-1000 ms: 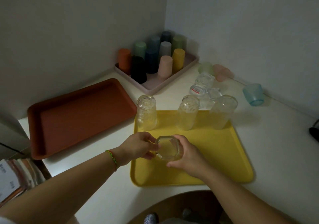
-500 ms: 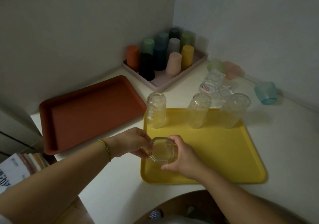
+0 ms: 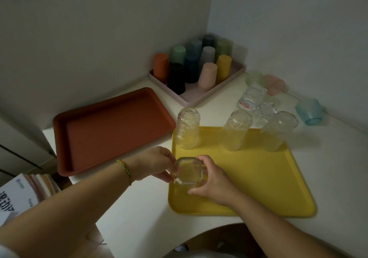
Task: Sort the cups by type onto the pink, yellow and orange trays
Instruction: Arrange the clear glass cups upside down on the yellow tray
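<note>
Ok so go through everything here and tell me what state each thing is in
Octagonal glass: on the yellow tray, held by left hand and right hand.
Three tall glasses: upside down along the yellow tray's far edge.
Orange tray: empty.
Pink tray: holds upside-down coloured cups.
Blue cup: on its side, off the trays.

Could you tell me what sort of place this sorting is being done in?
Probably a home or office corner: a white countertop set against two plain walls, holding a pink tray, an orange tray and a yellow tray, with stacked books lower left.
</note>
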